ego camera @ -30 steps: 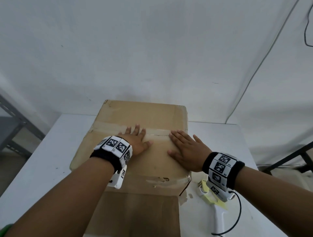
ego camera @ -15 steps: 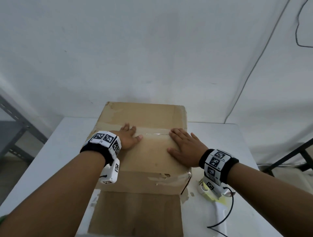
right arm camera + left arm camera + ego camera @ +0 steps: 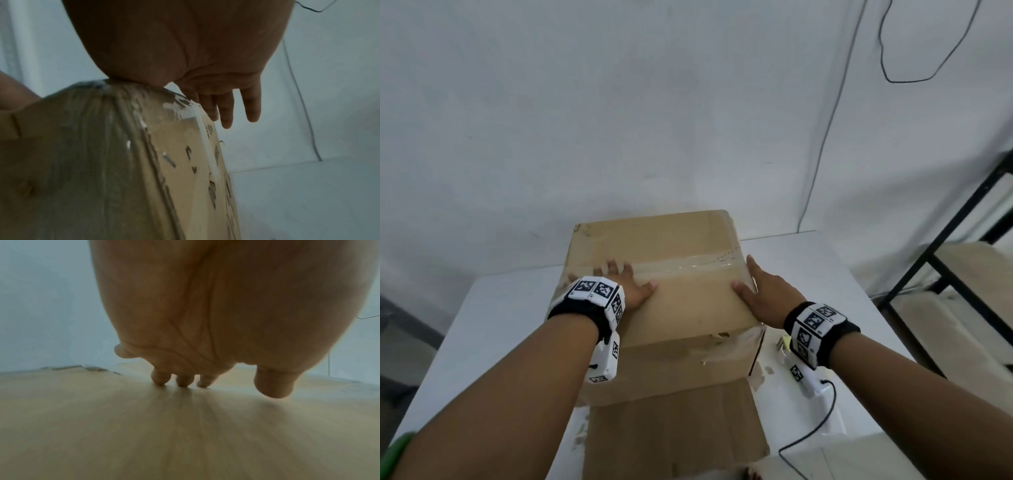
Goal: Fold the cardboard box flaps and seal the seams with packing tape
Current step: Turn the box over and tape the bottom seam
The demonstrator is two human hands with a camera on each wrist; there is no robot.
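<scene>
A brown cardboard box (image 3: 674, 246) stands on the white table (image 3: 493, 325), its top flaps folded down. A strip of clear packing tape (image 3: 688, 265) runs along the top seam. My left hand (image 3: 625, 279) lies flat on the left part of the top, fingertips (image 3: 183, 382) pressing the cardboard (image 3: 185, 426). My right hand (image 3: 760, 291) rests at the box's right top edge, thumb on top, straight fingers (image 3: 226, 113) reaching down past the taped side (image 3: 185, 146). Neither hand holds anything.
A loose cardboard flap (image 3: 674, 431) lies on the table in front of the box. A white tape dispenser (image 3: 822, 401) with a yellowish part sits near my right wrist, and a black cable (image 3: 808, 435) trails there. A black metal rack (image 3: 945, 274) stands at right.
Both hands have slid apart along the taped seam: the left toward the box's left side, the right out to the right edge. The camera view has shifted.
</scene>
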